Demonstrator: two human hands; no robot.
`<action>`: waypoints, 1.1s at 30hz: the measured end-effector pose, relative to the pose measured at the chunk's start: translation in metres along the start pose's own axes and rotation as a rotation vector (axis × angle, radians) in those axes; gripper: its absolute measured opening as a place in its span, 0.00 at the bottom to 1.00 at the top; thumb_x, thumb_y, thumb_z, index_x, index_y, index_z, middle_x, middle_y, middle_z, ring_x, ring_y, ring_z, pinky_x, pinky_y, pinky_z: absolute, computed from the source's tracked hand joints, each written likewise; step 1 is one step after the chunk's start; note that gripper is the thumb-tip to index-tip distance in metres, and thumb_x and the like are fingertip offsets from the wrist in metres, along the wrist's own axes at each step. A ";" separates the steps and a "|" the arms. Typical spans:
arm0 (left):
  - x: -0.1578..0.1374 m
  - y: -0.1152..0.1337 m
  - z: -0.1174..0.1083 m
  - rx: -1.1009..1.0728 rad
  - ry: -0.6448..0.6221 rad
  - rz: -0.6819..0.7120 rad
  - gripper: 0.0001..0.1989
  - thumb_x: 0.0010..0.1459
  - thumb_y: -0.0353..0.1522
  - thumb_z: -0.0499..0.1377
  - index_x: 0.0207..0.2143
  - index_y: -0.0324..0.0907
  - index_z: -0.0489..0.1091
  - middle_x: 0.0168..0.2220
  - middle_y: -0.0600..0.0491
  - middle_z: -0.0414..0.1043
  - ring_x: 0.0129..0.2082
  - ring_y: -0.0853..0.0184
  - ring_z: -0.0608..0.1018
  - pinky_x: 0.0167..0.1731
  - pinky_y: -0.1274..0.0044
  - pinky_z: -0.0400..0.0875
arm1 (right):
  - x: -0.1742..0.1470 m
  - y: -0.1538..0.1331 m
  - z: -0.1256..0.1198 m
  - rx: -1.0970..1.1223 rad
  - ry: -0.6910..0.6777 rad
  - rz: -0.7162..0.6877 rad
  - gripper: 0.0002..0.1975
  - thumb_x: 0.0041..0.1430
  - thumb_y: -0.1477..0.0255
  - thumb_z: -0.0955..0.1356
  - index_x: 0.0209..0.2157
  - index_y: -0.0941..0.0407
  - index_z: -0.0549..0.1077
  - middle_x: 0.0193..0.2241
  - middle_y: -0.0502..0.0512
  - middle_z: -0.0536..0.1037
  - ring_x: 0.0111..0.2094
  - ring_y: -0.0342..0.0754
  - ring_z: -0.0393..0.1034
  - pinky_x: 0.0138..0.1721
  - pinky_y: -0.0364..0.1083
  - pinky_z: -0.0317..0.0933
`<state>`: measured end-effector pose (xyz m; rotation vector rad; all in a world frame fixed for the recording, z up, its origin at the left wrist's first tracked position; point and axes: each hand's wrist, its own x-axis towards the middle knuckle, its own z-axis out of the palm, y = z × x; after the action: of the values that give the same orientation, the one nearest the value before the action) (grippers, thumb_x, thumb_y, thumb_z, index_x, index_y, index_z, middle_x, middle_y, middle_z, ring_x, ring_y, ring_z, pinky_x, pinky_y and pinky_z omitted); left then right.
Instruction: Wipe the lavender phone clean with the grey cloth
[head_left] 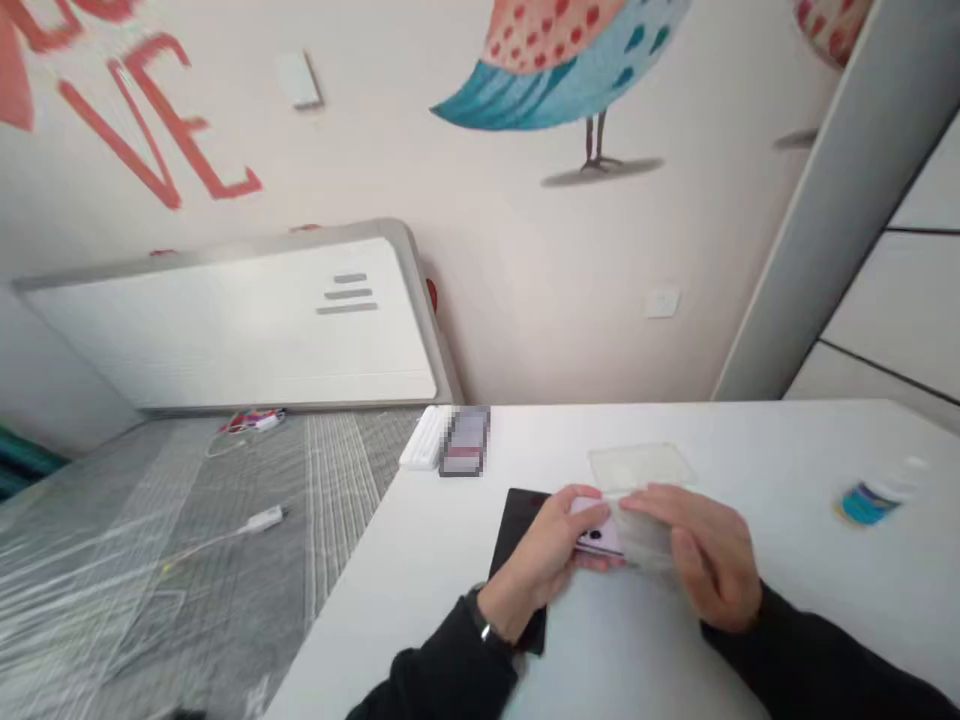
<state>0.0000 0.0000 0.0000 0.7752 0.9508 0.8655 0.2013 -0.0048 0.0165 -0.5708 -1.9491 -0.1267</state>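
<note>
Two hands meet lower centre | pink phone between them, over black mat | I see left hand and right hand both clamped on it, clear case under right fingers

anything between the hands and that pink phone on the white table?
Nothing visible. Both the left hand and right hand already grip the pink phone, along with a clear case. The black mat lies underneath, not between.
</note>
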 end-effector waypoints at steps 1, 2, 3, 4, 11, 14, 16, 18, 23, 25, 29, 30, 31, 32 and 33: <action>0.001 -0.001 0.002 0.004 -0.012 0.004 0.10 0.67 0.34 0.63 0.47 0.39 0.71 0.34 0.57 0.73 0.26 0.73 0.75 0.25 0.80 0.73 | 0.000 0.000 0.000 0.006 -0.022 -0.109 0.20 0.64 0.81 0.61 0.54 0.61 0.75 0.43 0.61 0.84 0.46 0.51 0.81 0.50 0.48 0.74; 0.002 -0.002 0.004 0.008 -0.019 0.011 0.09 0.67 0.35 0.63 0.45 0.38 0.72 0.33 0.57 0.72 0.26 0.73 0.74 0.25 0.80 0.73 | -0.001 0.000 0.000 0.017 -0.037 -0.181 0.21 0.64 0.82 0.61 0.56 0.61 0.74 0.46 0.62 0.84 0.48 0.52 0.80 0.50 0.48 0.74; 0.003 -0.002 0.006 0.010 -0.019 0.021 0.09 0.67 0.35 0.63 0.43 0.38 0.72 0.33 0.57 0.72 0.26 0.73 0.74 0.25 0.80 0.73 | -0.002 0.001 0.001 0.033 -0.045 -0.215 0.22 0.64 0.82 0.62 0.58 0.60 0.72 0.47 0.62 0.84 0.50 0.53 0.79 0.51 0.49 0.74; 0.004 -0.003 0.007 0.011 -0.017 0.031 0.09 0.67 0.36 0.63 0.43 0.38 0.72 0.33 0.57 0.72 0.26 0.73 0.75 0.25 0.79 0.74 | -0.004 0.003 0.002 0.055 -0.044 -0.211 0.23 0.65 0.81 0.63 0.60 0.60 0.71 0.49 0.62 0.83 0.51 0.53 0.79 0.52 0.49 0.73; 0.007 0.000 0.008 -0.020 0.161 0.194 0.10 0.68 0.34 0.61 0.49 0.40 0.69 0.39 0.54 0.73 0.33 0.70 0.77 0.30 0.76 0.77 | -0.011 0.017 0.023 0.340 0.067 0.484 0.21 0.71 0.65 0.64 0.63 0.51 0.66 0.48 0.56 0.80 0.50 0.53 0.76 0.59 0.54 0.66; 0.007 -0.002 0.009 0.002 0.213 0.205 0.12 0.66 0.35 0.62 0.48 0.40 0.68 0.38 0.53 0.72 0.32 0.69 0.77 0.29 0.77 0.77 | -0.012 0.020 0.028 0.349 0.067 0.473 0.18 0.71 0.67 0.65 0.60 0.47 0.70 0.48 0.53 0.81 0.52 0.53 0.75 0.68 0.60 0.53; 0.006 -0.004 0.011 0.040 0.221 0.210 0.16 0.62 0.39 0.66 0.45 0.40 0.68 0.36 0.53 0.72 0.30 0.69 0.77 0.27 0.77 0.76 | -0.013 0.022 0.028 0.382 0.047 0.442 0.16 0.68 0.66 0.68 0.56 0.46 0.75 0.48 0.52 0.82 0.53 0.54 0.76 0.72 0.62 0.44; 0.005 -0.004 0.013 0.086 0.239 0.245 0.22 0.57 0.45 0.69 0.44 0.40 0.68 0.34 0.52 0.72 0.30 0.67 0.78 0.27 0.76 0.76 | -0.015 0.025 0.028 0.429 0.049 0.458 0.15 0.66 0.64 0.70 0.53 0.46 0.77 0.50 0.53 0.82 0.56 0.57 0.74 0.72 0.62 0.43; -0.001 0.005 0.014 0.267 0.348 0.469 0.26 0.56 0.54 0.64 0.45 0.45 0.65 0.33 0.55 0.71 0.31 0.65 0.76 0.30 0.74 0.73 | -0.011 0.023 0.034 0.553 0.141 0.692 0.27 0.70 0.60 0.68 0.66 0.47 0.63 0.65 0.60 0.70 0.68 0.59 0.60 0.70 0.64 0.49; -0.005 0.008 0.013 0.367 0.392 0.586 0.24 0.58 0.53 0.63 0.44 0.46 0.65 0.30 0.58 0.69 0.29 0.65 0.72 0.31 0.75 0.70 | -0.006 0.016 0.038 0.713 0.139 0.800 0.29 0.70 0.59 0.68 0.68 0.46 0.60 0.66 0.61 0.69 0.66 0.58 0.64 0.66 0.63 0.56; -0.018 0.008 0.011 0.522 0.393 0.727 0.20 0.59 0.51 0.61 0.41 0.46 0.68 0.32 0.55 0.73 0.29 0.64 0.74 0.31 0.74 0.67 | 0.002 0.005 0.044 1.290 0.143 1.093 0.31 0.65 0.47 0.68 0.60 0.52 0.72 0.57 0.65 0.78 0.57 0.61 0.74 0.60 0.63 0.64; -0.021 0.008 0.011 0.551 0.377 0.746 0.19 0.58 0.51 0.62 0.40 0.46 0.69 0.32 0.54 0.74 0.29 0.63 0.75 0.32 0.73 0.68 | 0.003 0.004 0.044 1.355 0.133 1.131 0.34 0.62 0.43 0.68 0.57 0.55 0.75 0.54 0.67 0.80 0.55 0.63 0.76 0.59 0.64 0.64; -0.024 0.007 0.011 0.575 0.360 0.760 0.19 0.57 0.51 0.63 0.38 0.45 0.70 0.33 0.53 0.75 0.30 0.62 0.77 0.33 0.73 0.69 | 0.002 0.003 0.045 1.358 0.115 1.143 0.37 0.60 0.40 0.68 0.54 0.57 0.77 0.51 0.68 0.81 0.53 0.64 0.78 0.58 0.66 0.65; -0.026 0.008 0.011 0.593 0.352 0.769 0.19 0.56 0.51 0.63 0.37 0.45 0.70 0.33 0.52 0.75 0.30 0.61 0.77 0.33 0.72 0.69 | 0.002 0.003 0.045 1.342 0.099 1.145 0.39 0.59 0.38 0.67 0.52 0.59 0.78 0.48 0.69 0.82 0.50 0.65 0.79 0.56 0.67 0.66; -0.028 0.009 0.012 0.605 0.354 0.773 0.19 0.56 0.51 0.63 0.37 0.45 0.70 0.33 0.52 0.75 0.30 0.62 0.77 0.33 0.73 0.69 | 0.001 0.003 0.044 1.326 0.097 1.151 0.40 0.58 0.37 0.67 0.51 0.59 0.79 0.46 0.70 0.83 0.48 0.65 0.79 0.55 0.68 0.67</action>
<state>-0.0005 -0.0226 0.0221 1.6077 1.2697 1.4383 0.1655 0.0132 -0.0028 -0.6082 -0.9713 1.6537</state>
